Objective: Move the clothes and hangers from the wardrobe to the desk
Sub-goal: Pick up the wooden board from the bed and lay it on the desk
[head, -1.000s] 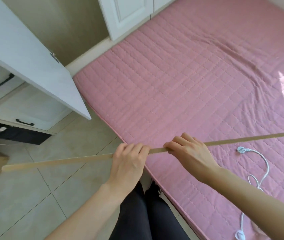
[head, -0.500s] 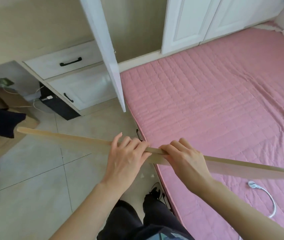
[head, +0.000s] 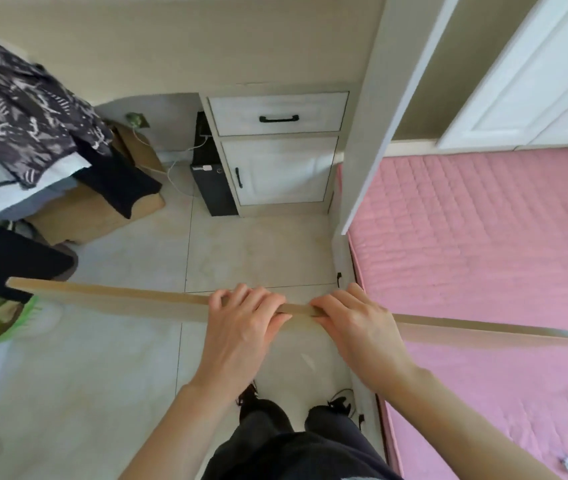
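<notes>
A long pale wooden board [head: 109,297] stretches level across the view at waist height. My left hand [head: 241,323] grips it near the middle, and my right hand [head: 355,323] grips it just to the right. A heap of clothes [head: 23,123], dark patterned and black with light cloth beneath, lies at the left edge on a surface I cannot make out. The open white wardrobe door [head: 379,116] stands edge-on at the upper right. No hangers show.
A white drawer unit [head: 277,150] stands against the far wall with a black box [head: 211,178] beside it. A cardboard box [head: 95,209] sits on the tiled floor at left. The pink quilted mattress [head: 483,254] fills the right side.
The view has turned left, away from the mattress toward the drawer unit and the heap of clothes. Both hands keep the same hold on the board, which has swung round with me.
</notes>
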### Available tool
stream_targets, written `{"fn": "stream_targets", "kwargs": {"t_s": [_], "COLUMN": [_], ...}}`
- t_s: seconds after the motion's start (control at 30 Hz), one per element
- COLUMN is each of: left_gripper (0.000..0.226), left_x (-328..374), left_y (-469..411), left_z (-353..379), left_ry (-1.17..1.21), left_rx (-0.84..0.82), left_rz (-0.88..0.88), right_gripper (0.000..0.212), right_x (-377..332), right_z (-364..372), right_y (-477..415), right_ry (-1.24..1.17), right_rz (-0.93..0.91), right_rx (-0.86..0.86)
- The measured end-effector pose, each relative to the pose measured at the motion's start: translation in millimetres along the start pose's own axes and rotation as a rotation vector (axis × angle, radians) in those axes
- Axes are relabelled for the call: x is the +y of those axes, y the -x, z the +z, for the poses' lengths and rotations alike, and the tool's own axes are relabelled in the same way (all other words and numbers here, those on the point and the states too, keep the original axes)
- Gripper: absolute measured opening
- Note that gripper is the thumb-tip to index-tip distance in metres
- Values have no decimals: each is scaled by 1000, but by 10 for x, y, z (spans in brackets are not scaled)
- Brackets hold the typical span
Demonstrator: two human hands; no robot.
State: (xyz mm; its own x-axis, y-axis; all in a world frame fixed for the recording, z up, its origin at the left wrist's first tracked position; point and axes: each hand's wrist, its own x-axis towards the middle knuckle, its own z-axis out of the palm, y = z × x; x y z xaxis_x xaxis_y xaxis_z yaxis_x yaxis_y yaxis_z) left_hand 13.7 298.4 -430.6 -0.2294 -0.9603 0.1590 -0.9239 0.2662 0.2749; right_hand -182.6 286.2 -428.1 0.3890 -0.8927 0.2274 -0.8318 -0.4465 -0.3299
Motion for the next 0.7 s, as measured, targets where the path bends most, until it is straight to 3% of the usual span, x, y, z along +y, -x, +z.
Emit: {"fn": "stream_targets", "kwargs": {"t_s": [0.2,0.37,0.7], "left_gripper": [26,27,28], "left_x": [-894,-1462,-2209], "left_y": [302,430,78], "left_z": [-368,-621,-896], "left_ry": [-16,-47,-90], "left_rx": [11,14,99], "left_rz": [-113,-185,-241], "right_gripper": [7,8,6], "right_x": [-793,-1294,-1635], "right_z": [367,583,852], "right_y": [-534,-925,-1837], "right_ry": [-28,-66,-132], "right_rz": [-93,-155,-225], "right_rx": [-63,-111,-145]}}
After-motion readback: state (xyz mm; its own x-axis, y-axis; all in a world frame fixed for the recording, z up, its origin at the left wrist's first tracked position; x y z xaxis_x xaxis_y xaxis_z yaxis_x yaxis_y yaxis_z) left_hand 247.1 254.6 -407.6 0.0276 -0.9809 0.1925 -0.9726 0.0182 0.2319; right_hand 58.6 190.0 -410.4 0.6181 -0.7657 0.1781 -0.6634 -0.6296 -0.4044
